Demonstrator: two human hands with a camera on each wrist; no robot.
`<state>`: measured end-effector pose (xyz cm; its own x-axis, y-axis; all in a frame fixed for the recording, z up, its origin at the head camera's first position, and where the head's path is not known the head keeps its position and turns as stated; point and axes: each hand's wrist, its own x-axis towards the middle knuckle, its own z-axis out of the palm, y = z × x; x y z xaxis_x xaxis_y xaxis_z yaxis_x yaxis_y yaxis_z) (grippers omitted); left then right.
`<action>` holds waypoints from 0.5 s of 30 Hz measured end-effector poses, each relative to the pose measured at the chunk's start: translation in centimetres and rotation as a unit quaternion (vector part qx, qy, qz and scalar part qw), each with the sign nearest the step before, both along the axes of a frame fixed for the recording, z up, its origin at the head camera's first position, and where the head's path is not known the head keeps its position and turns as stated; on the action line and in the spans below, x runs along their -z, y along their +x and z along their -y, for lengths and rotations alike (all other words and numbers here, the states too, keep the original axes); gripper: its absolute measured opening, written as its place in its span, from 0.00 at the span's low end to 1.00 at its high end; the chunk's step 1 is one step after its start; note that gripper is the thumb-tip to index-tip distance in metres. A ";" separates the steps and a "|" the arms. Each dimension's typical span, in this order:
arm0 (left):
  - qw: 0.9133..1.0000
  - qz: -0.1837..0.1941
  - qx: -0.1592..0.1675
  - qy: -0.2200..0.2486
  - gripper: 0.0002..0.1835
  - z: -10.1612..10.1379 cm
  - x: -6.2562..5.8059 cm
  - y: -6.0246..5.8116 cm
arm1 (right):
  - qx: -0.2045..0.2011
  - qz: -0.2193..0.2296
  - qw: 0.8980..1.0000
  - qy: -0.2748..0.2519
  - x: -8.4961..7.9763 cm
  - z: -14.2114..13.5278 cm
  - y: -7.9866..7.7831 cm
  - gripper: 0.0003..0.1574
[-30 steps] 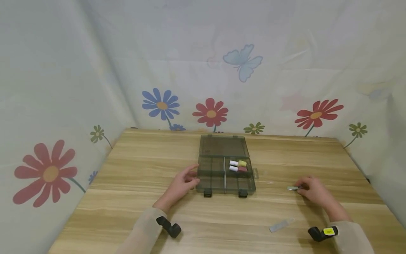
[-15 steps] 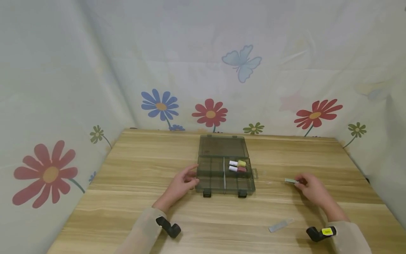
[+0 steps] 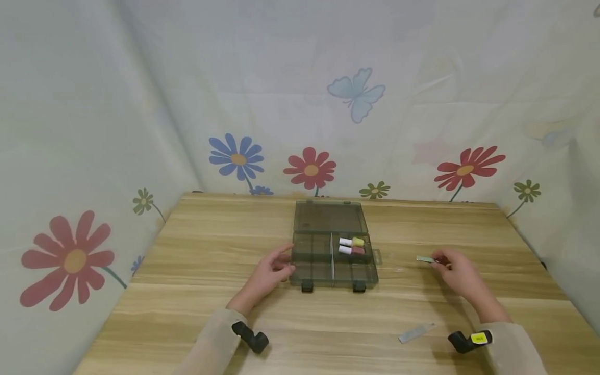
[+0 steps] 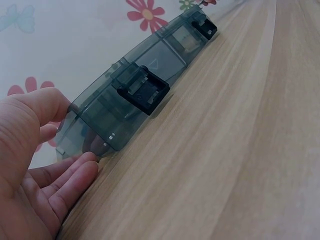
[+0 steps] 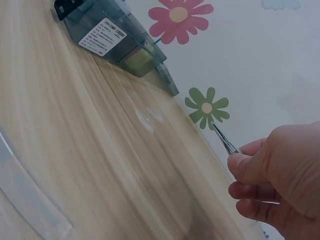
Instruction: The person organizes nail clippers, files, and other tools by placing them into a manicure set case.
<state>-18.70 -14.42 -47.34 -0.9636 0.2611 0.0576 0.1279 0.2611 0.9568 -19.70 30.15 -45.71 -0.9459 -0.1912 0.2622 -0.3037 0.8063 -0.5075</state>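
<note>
A translucent grey-green compartment box (image 3: 311,271) lies on the table with its lid folded back. Two small bottles, a yellow one (image 3: 358,242) and a dark red one (image 3: 358,250), both white-capped, lie in its back right compartment. My left hand (image 3: 267,273) holds the box at its left end; in the left wrist view the fingers (image 4: 75,180) bend about the corner. To the right of the box, my right hand (image 3: 457,271) pinches a slim, tapered silver nail clipper (image 3: 425,259) between thumb and fingers, above the table. Its rear end is hidden in the grip.
A clear plastic sleeve (image 3: 416,333) lies nearer the front, left of my right wrist. Small transparent scraps (image 3: 398,270) lie right of the box, near its hanging tab (image 3: 377,257). A flower-printed curtain (image 3: 403,120) stands behind the wooden table (image 3: 225,219).
My right hand has moved away from me and slightly left with the nail clipper, which now sits higher in the view. The left hand and the box have stayed put.
</note>
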 end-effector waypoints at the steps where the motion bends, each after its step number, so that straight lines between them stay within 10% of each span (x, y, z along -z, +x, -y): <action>1: 1.000 0.001 0.000 0.000 0.30 0.0 0.0 0.0 | -0.003 -0.005 1.000 -0.001 0.0 0.2 -0.1 0.08; 15: 1.000 0.009 0.004 0.000 0.31 -0.1 -0.3 0.1 | -0.025 -0.041 0.999 -0.015 -1.0 3.0 -1.3 0.08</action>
<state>-18.65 -14.37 -47.07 -0.9624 0.2687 0.0399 0.1121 0.2592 0.9593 -21.02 27.20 -44.68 -0.9101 -0.2296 0.3448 -0.3856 0.7740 -0.5023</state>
